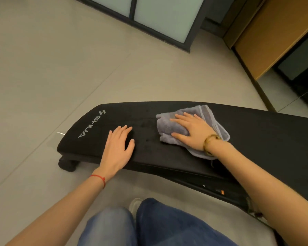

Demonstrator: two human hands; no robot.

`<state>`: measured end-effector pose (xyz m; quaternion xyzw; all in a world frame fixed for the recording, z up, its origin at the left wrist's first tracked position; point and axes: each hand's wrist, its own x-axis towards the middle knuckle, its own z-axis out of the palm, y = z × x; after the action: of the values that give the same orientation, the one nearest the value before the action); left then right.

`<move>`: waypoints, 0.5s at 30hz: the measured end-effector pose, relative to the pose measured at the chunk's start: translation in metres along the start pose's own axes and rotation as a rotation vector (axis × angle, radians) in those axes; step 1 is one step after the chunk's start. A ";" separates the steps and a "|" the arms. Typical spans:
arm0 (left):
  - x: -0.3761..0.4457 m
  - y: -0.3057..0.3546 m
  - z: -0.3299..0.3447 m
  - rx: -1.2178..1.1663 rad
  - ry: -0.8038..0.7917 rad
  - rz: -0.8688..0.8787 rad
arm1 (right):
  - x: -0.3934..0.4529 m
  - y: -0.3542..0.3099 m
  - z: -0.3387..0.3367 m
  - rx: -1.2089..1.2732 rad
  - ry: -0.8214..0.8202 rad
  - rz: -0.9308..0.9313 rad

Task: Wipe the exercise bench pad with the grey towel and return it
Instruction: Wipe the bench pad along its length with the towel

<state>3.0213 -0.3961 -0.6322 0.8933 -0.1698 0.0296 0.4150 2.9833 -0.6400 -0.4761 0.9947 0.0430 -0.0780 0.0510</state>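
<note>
The black exercise bench pad (256, 132) stretches across the middle of the view, with a white logo near its left end. A crumpled grey towel (169, 128) lies on the pad's middle. My right hand (192, 132) presses flat on the towel, fingers spread and pointing left. My left hand (118, 148) rests flat on the bare pad to the left of the towel, fingers apart, holding nothing. Small dark spots show on the pad between the two hands.
Pale tiled floor (60, 68) surrounds the bench. A dark-framed frosted glass panel (160, 16) stands at the back, wooden cabinetry (267, 38) at the right. A black bench foot (68, 165) pokes out under the left end. My jeans-clad legs (149, 226) are below.
</note>
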 end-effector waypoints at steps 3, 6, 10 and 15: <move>0.005 -0.028 -0.004 -0.026 0.011 -0.100 | 0.077 0.003 0.008 -0.080 -0.040 0.129; 0.012 -0.045 -0.005 -0.025 0.026 -0.160 | 0.109 -0.023 0.023 -0.112 -0.081 0.062; 0.016 -0.052 -0.003 -0.004 0.013 -0.170 | 0.048 -0.060 0.027 -0.024 -0.063 -0.219; 0.016 -0.054 0.000 0.018 0.022 -0.170 | 0.010 -0.037 0.013 0.053 -0.052 -0.330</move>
<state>3.0537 -0.3684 -0.6687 0.9079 -0.0885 0.0054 0.4098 2.9880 -0.6044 -0.4940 0.9728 0.2025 -0.1119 0.0124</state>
